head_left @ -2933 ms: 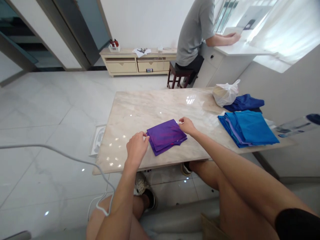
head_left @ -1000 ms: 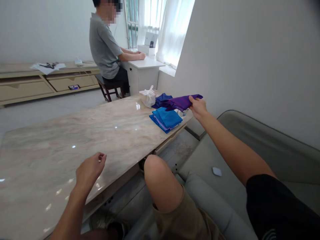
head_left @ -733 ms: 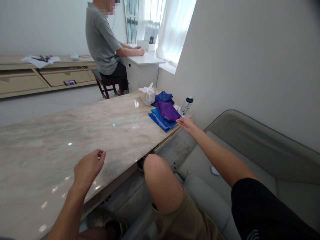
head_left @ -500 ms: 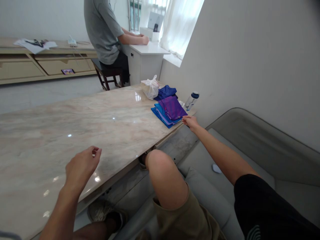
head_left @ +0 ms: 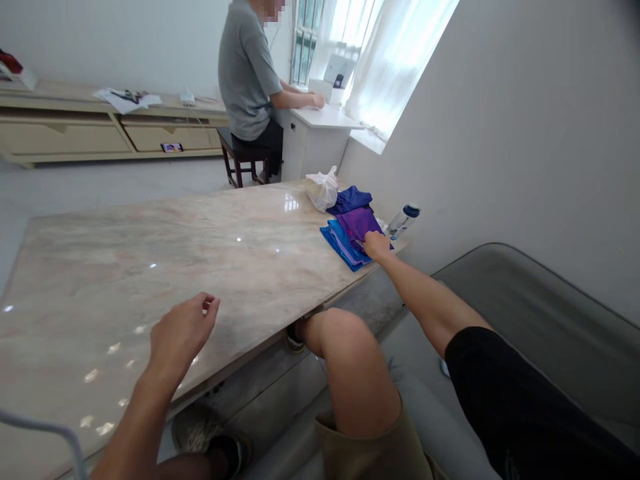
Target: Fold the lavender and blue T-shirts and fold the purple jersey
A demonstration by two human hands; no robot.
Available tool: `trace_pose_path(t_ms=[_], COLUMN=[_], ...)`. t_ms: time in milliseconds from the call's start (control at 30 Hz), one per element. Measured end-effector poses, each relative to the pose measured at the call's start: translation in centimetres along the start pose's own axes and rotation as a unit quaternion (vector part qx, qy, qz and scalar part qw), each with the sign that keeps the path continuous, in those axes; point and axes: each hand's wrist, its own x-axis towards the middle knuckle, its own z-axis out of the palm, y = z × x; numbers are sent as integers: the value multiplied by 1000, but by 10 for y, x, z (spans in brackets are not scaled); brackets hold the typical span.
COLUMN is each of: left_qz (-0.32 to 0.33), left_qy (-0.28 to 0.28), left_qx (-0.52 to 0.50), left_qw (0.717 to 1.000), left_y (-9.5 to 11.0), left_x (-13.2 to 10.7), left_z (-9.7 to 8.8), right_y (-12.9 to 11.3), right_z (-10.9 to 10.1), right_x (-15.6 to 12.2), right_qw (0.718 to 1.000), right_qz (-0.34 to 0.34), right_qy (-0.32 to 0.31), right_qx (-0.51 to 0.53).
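Observation:
My right hand (head_left: 377, 245) is stretched out to the far right of the table, its fingers closed on the near edge of a purple folded cloth (head_left: 353, 225). This cloth rests on top of blue and lilac folded cloths (head_left: 338, 245). A dark blue crumpled cloth (head_left: 353, 199) lies just behind the stack. My left hand (head_left: 183, 328) hovers over the near side of the marble-topped table (head_left: 200, 233), loosely curled, with thumb and forefinger close together. Nothing shows in it.
Beyond the cloths are a white plastic bag (head_left: 324, 189) and a clear bottle with a blue lid (head_left: 403, 222). A person (head_left: 250, 73) sits on a stool at a white cabinet (head_left: 320, 137). A white cable (head_left: 45, 427) curves at lower left. A grey sofa (head_left: 500, 293) stands at right.
My right hand has moved from beside the stack onto the purple cloth and closed on its edge. The view has shifted left; my left hand keeps its curled pose.

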Motion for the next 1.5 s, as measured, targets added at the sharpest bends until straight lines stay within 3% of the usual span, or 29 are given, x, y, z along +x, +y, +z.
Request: trace_pose_path(t_ms=[100,167,267,367,433,533,600,700,800,900,1000,1067,1167,1267,1367,1500], left_qz=[-11,-22,-33,-28,-7,29,34,12,-5,41,87,79,65,87,70,16], left_qy=[18,36,91,220,337,468,509,534,519,449,370,301,169,78,68,148], left_qx=[-10,-25,-73,-167,-235,-278,-270,-249,-224,-230,-315,-421,-576,-631,-648,-669], left_qw=[1000,999,993,961,911,838,816,808,825,863,869,852,797,767,755,728], left_y=[-7,-13,-25,-41,-52,-67,-75,-82,-80,-73,-63,-54,-36,-19,-14,-28], left_x=[-8,-15,-25,-27,-25,-24,-23,-20,-13,-5,4,8,10,4,-5,-6], left_z=[-1,-3,-4,-3,-2,-3,-5,-9,-10,-3,11,18,19,11,1,-8], right_y=[-17,-45,-112,-189,-233,-279,-297,-305,-300,-292,-289,-289,-288,-279,-264,-249], right_z=[-40,-71,-113,-137,-136,-111,-83,-46,-33,-41,-52,-53,-50,-45,-46,-53], right_x=[-5,-11,-37,-86,-123,-164,-178,-185,-186,-190,-197,-200,-201,-198,-190,-177], right_qw=[997,980,905,813,772,746,749,761,753,737,725,720,713,704,712,733], right_qz=[-32,-72,-174,-283,-330,-364,-361,-370,-438,-492,-503,-481,-396,-324,-306,-328], right_qy=[55,132,247,287,265,176,100,-4,-67,-99,-101,-110,-171,-240,-259,-254], right_qx=[46,133,299,420,474,529,546,533,486,452,459,488,552,585,576,539])
